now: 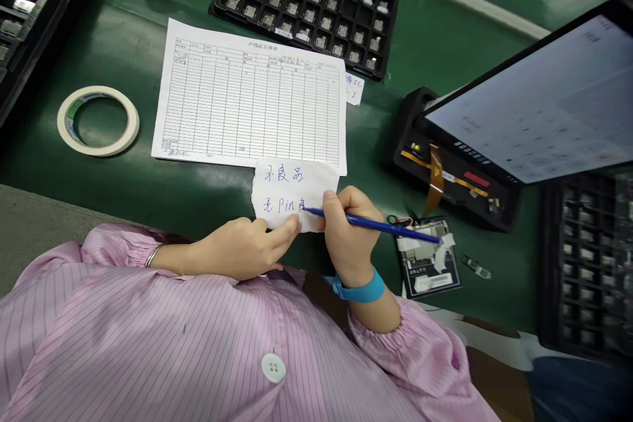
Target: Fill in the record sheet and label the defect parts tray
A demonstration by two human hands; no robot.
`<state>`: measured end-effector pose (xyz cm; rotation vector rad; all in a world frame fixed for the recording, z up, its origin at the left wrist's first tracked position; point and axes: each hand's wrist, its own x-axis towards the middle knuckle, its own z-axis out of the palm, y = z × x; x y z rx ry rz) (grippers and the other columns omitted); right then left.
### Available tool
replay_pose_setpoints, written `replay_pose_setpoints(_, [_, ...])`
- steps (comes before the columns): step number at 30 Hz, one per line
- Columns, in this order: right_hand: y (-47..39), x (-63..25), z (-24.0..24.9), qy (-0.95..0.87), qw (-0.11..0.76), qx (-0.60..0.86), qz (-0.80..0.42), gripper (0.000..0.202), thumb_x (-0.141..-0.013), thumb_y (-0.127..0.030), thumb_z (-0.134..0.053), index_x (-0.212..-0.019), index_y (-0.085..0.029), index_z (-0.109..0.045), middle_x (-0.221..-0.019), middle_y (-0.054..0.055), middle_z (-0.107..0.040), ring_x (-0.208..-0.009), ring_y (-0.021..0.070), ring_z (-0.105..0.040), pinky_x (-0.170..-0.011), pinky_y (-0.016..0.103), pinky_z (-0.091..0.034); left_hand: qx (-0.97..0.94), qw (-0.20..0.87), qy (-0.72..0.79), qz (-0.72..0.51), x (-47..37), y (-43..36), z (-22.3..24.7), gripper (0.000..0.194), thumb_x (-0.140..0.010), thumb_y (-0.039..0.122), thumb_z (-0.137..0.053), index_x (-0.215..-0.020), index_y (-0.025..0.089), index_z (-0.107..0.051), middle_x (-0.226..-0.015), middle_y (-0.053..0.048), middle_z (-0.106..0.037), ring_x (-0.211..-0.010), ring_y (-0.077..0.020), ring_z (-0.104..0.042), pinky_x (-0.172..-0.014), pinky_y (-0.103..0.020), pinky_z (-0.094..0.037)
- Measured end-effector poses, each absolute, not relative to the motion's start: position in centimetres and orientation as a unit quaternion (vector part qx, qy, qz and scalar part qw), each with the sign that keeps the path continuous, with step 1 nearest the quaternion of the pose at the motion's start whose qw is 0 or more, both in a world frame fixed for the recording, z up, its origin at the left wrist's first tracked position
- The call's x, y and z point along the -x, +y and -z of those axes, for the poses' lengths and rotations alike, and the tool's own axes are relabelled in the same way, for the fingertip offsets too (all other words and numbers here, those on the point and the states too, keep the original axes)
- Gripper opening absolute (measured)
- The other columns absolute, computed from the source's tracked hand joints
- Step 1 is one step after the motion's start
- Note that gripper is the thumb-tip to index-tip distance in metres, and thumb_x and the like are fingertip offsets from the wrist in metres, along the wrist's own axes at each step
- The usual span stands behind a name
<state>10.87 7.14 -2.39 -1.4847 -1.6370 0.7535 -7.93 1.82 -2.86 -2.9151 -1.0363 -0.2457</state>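
Note:
My right hand (349, 231) is closed around a blue pen (395, 229), whose tip touches a small torn paper slip (277, 188). Blue handwriting in two lines covers the slip, the lower one reading partly "Pin". My left hand (247, 247) has its fingers close together and holds the slip down at its lower edge; its thumb is mostly hidden. The slip's top edge overlaps a printed form sheet (252, 105) with a table grid and a few handwritten marks. A blue band circles my right wrist.
A tape roll (66, 122) lies left on the green table. Behind the form is a black tray (350, 8) of small metal parts. At right stand a lit screen (539, 105), a black fixture (410, 132), a small device (430, 264) and another parts tray (554, 264). More trays (59, 20) sit far left.

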Motion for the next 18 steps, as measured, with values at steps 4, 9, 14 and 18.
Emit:
replay_pose_setpoints(4, [7.1,-11.3,3.0,-0.603,0.455,0.593,-0.280,0.041,-0.084,-0.025,-0.055,-0.051,-0.022,-0.031,-0.047,-0.006,-0.034,-0.042,0.0091,-0.035,-0.043,0.026,-0.030,0.939,0.024,-0.328,0.096,8.0,1.8,2.9,0.056,-0.095,0.045,-0.041,-0.135,0.007,-0.047,-0.142,-0.016,-0.043,-0.058,-0.0100,-0.051,-0.039,-0.025,-0.039])
replay_pose_setpoints(9, [7.6,-10.8,3.0,-0.492,0.601,0.590,-0.221,0.034,-0.087,-0.044,-0.053,-0.064,-0.023,-0.039,-0.051,-0.007,-0.039,-0.038,0.0089,-0.039,-0.039,0.025,-0.031,0.935,0.041,-0.304,0.180,8.3,1.8,2.8,0.058,-0.094,0.052,-0.040,-0.128,0.008,-0.053,-0.134,-0.013,-0.053,-0.054,-0.0095,-0.050,-0.037,-0.024,-0.037])
replay_pose_setpoints(14, [7.1,-10.8,1.1,-0.508,0.607,0.588,-0.166,0.025,-0.091,-0.043,-0.047,-0.098,-0.022,-0.057,-0.072,0.002,-0.063,-0.059,0.0150,-0.060,-0.049,0.027,-0.043,0.883,0.080,-0.306,0.347,9.4,0.9,2.8,0.028,-0.088,0.032,-0.059,-0.107,0.012,-0.064,-0.094,-0.003,-0.071,-0.056,-0.0070,-0.053,-0.043,-0.020,-0.039])
replay_pose_setpoints(18, [6.1,-11.6,0.9,-0.593,0.507,0.603,-0.165,0.030,-0.095,-0.036,-0.041,-0.114,-0.020,-0.058,-0.076,0.004,-0.068,-0.068,0.0175,-0.063,-0.065,0.033,-0.049,0.780,0.015,-0.538,0.320,10.7,1.0,1.8,0.016,-0.089,0.023,-0.055,-0.098,0.016,-0.066,-0.076,-0.001,-0.067,-0.065,-0.0104,-0.060,-0.053,-0.022,-0.042])
